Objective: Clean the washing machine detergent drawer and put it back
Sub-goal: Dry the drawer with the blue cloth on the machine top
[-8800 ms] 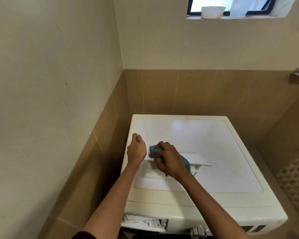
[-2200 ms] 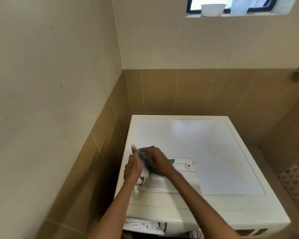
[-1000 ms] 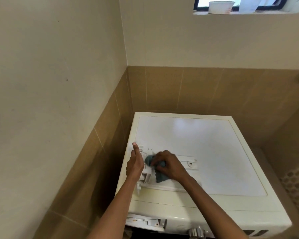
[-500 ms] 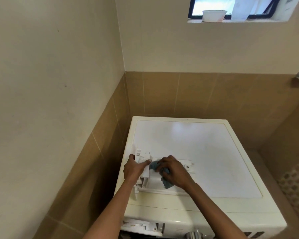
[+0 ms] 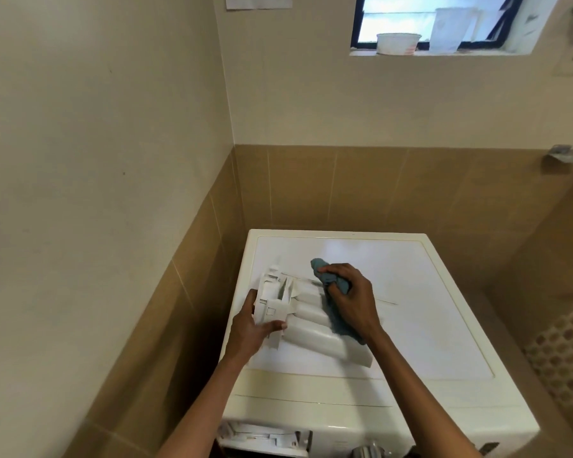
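Note:
The white detergent drawer (image 5: 306, 320) lies turned over on the top of the white washing machine (image 5: 411, 292), its rounded underside facing up. My left hand (image 5: 252, 328) grips the drawer's left end, thumb on top. My right hand (image 5: 351, 302) holds a bunched blue-grey cloth (image 5: 331, 279) against the drawer's right side. Part of the cloth is hidden under the palm. The open drawer slot (image 5: 265, 438) shows at the machine's front left.
The machine stands in a corner, with a tiled wall close on the left and behind. A window ledge with a white tub (image 5: 398, 43) is high above. A patterned basket (image 5: 566, 352) sits at the right. A metal knob (image 5: 371, 452) is at the front.
The drawer has been turned over so its rounded underside faces up. My left hand now grips its end with the thumb on top, and the cloth has moved further to the right side.

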The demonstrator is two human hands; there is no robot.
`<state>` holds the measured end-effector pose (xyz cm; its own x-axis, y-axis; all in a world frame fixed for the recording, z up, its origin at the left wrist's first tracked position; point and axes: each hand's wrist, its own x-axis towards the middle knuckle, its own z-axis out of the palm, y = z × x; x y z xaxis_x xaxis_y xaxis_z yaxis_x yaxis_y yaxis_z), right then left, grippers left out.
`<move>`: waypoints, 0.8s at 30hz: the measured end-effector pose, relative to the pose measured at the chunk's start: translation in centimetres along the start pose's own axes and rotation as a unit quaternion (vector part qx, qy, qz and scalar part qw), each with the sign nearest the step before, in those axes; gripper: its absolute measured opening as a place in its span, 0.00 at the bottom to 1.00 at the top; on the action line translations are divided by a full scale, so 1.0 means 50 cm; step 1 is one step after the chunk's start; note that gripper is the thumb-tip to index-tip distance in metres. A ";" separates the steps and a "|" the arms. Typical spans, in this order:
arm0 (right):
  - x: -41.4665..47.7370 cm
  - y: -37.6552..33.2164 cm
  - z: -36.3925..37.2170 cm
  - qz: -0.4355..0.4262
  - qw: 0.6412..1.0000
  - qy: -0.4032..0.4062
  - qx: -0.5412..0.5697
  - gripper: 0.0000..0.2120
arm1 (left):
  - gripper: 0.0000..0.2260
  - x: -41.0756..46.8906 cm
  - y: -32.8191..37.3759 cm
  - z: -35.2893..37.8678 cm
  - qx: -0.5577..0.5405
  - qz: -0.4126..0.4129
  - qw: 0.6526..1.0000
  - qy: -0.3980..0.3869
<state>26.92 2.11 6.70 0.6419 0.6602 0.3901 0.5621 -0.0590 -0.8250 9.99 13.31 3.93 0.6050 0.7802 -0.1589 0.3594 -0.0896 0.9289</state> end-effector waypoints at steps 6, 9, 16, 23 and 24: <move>-0.030 -0.042 0.037 -0.124 0.973 -0.181 -0.068 0.15 | 0.30 -0.033 -0.046 0.000 0.023 -0.009 1.000 0.006; -0.038 -0.066 0.074 -0.212 0.923 -0.277 -0.163 0.14 | 0.27 -0.039 -0.056 0.002 0.038 -0.014 0.999 0.011; -0.039 -0.077 0.105 -0.192 0.907 -0.306 -0.215 0.13 | 0.40 -0.030 -0.013 -0.043 0.028 -0.022 0.995 -0.088; -0.024 -0.081 0.103 -0.148 0.924 -0.314 -0.160 0.11 | 0.38 0.015 0.057 -0.054 -0.115 -0.180 0.972 -0.102; -0.023 -0.078 0.104 -0.149 0.925 -0.313 -0.153 0.10 | 0.45 0.030 0.075 -0.048 -0.101 -0.197 0.967 -0.125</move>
<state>21.28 5.47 7.37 0.0609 0.9802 0.1883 0.8485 0.0485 -0.5269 10.55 15.60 7.98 0.6110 0.5523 -0.5671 0.4670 0.3269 0.8216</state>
